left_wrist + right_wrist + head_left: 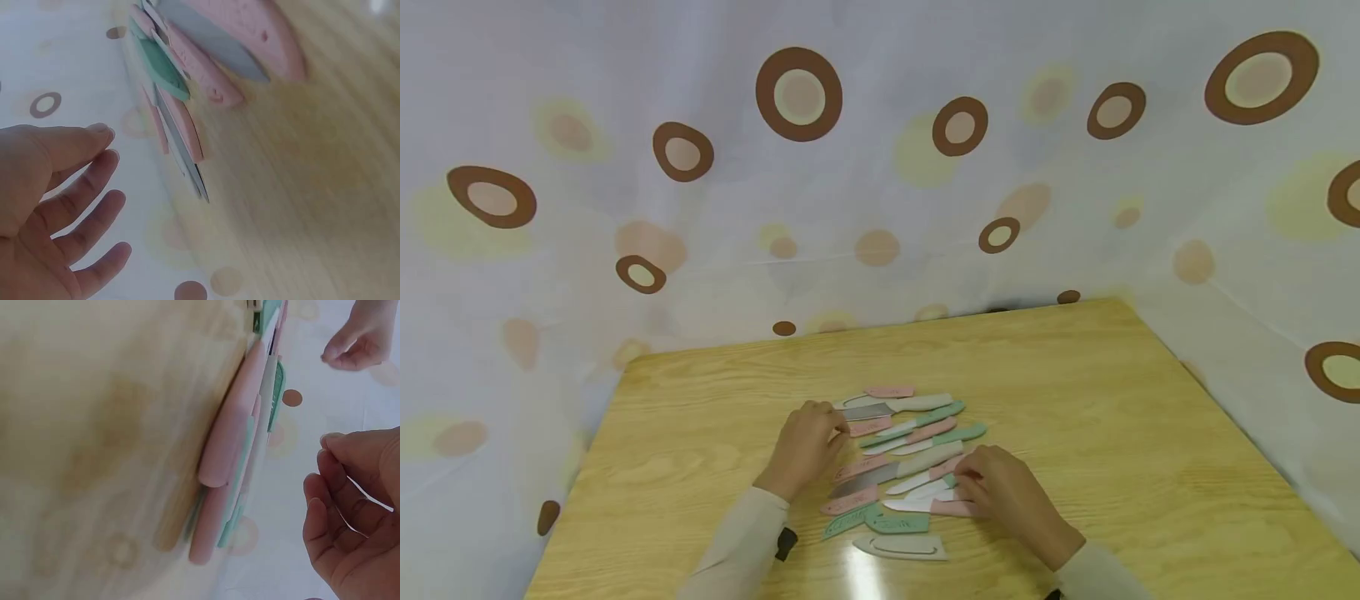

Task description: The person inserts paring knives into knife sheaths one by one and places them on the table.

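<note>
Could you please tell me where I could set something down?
The table is bare from the right hand to its right edge, and from the left hand to its left edge. Between the hands, knives and sheaths crowd it.

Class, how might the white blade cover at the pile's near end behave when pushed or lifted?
The white blade cover looks thin and smooth, so probably light and stiff. It lies flat on the table, so it would likely slide rather than roll. Nothing rests on it, so it should lift freely.
</note>
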`<state>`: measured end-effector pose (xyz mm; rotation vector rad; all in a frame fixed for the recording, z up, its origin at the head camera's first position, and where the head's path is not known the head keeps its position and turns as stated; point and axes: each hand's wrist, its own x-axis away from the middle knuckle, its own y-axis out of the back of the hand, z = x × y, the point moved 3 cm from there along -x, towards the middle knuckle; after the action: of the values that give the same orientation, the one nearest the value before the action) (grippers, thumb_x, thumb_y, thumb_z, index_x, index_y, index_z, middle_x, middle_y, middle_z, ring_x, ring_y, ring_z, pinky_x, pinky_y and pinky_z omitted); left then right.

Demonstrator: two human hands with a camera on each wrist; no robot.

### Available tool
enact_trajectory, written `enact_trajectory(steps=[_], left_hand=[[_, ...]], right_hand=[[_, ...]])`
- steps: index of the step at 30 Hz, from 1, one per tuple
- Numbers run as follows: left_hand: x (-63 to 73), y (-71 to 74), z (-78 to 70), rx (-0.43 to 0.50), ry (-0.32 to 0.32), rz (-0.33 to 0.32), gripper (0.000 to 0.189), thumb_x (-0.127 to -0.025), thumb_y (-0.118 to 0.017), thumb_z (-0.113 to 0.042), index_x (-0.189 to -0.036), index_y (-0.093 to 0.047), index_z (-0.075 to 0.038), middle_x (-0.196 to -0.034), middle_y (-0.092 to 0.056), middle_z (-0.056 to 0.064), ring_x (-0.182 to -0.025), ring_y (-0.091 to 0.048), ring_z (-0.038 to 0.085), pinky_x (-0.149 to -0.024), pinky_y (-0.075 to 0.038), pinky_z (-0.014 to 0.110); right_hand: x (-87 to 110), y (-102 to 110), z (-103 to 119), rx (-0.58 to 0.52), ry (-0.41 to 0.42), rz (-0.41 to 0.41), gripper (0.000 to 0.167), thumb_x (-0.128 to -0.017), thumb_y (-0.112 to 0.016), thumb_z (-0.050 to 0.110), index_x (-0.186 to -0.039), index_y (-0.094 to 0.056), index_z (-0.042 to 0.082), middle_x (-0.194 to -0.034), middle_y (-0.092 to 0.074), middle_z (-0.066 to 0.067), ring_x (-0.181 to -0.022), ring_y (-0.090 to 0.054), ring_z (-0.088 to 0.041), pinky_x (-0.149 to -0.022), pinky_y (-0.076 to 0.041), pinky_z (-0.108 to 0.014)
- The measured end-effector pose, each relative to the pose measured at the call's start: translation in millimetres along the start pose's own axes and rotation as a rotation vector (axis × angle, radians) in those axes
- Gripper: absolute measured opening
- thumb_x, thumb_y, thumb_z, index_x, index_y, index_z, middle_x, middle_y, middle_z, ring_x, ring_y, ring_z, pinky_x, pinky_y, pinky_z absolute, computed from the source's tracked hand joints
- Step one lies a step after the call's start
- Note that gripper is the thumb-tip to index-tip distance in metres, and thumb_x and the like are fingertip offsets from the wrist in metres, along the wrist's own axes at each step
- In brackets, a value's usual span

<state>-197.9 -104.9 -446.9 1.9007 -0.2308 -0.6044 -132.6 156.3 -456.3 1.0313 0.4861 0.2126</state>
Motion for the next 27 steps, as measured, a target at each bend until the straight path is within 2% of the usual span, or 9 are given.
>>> enact_trajectory(steps=[5, 9, 12, 18, 23, 27], left_hand=[[-24.0, -5.6, 9.2, 0.002, 0.023, 0.047, 0.004, -0.083, -0.076, -0.013, -0.084, -0.074, -0.010, -0.086, -0.067, 0.002, -0.080, -0.059, 0.021, -0.074, -0.053, 0.037], [-43.9, -13.3, 20.0, -0.008, 0.057, 0.066, 0.009, -0.083, -0.075, -0.012, -0.090, -0.074, -0.007, -0.087, -0.067, 0.006, -0.080, -0.061, 0.023, -0.070, -0.055, 0.034], [-54.7, -22.8, 29.1, -0.020, 0.093, 0.110, 0.012, -0.083, -0.074, -0.011, -0.094, -0.074, -0.005, -0.089, -0.067, 0.008, -0.082, -0.063, 0.024, -0.070, -0.056, 0.034], [-65.0, -40.8, 40.2, -0.008, 0.157, 0.204, 0.014, -0.085, -0.073, -0.016, -0.095, -0.074, -0.006, -0.090, -0.066, 0.008, -0.084, -0.063, 0.025, -0.069, -0.057, 0.035], [-70.1, -49.3, 44.5, -0.023, 0.145, 0.225, 0.015, -0.083, -0.076, -0.019, -0.093, -0.075, -0.008, -0.088, -0.066, 0.007, -0.083, -0.062, 0.024, -0.070, -0.056, 0.037], [-76.5, -53.1, 47.4, -0.054, 0.118, 0.239, 0.013, -0.084, -0.074, -0.016, -0.093, -0.074, -0.007, -0.089, -0.066, 0.007, -0.083, -0.062, 0.025, -0.070, -0.056, 0.038]], right_hand=[[31.9, 9, 1, 0.006, 0.045, -0.028, 0.011, -0.078, -0.077, 0.009, -0.086, -0.070, 0.012, -0.082, -0.064, 0.009, -0.075, -0.058, -0.005, -0.066, -0.053, -0.019], [51.7, 11, 1, -0.025, -0.005, 0.030, 0.010, -0.079, -0.075, 0.006, -0.087, -0.070, 0.011, -0.084, -0.064, 0.009, -0.076, -0.058, -0.004, -0.067, -0.053, -0.019], [62.4, 12, 0, -0.032, -0.035, 0.067, 0.009, -0.080, -0.075, 0.007, -0.087, -0.070, 0.010, -0.083, -0.064, 0.008, -0.076, -0.057, -0.004, -0.066, -0.052, -0.018], [74.3, 14, -5, -0.012, 0.015, 0.011, 0.010, -0.077, -0.076, 0.006, -0.082, -0.070, 0.012, -0.079, -0.064, 0.009, -0.072, -0.055, -0.002, -0.061, -0.050, -0.018], [79.1, 15, -8, -0.010, 0.035, -0.031, 0.012, -0.075, -0.077, 0.004, -0.081, -0.070, 0.012, -0.079, -0.064, 0.009, -0.072, -0.055, -0.002, -0.060, -0.050, -0.018], [81.2, 17, -11, -0.007, 0.046, -0.060, 0.014, -0.073, -0.078, 0.002, -0.081, -0.070, 0.011, -0.078, -0.064, 0.009, -0.072, -0.056, -0.003, -0.059, -0.051, -0.018]])
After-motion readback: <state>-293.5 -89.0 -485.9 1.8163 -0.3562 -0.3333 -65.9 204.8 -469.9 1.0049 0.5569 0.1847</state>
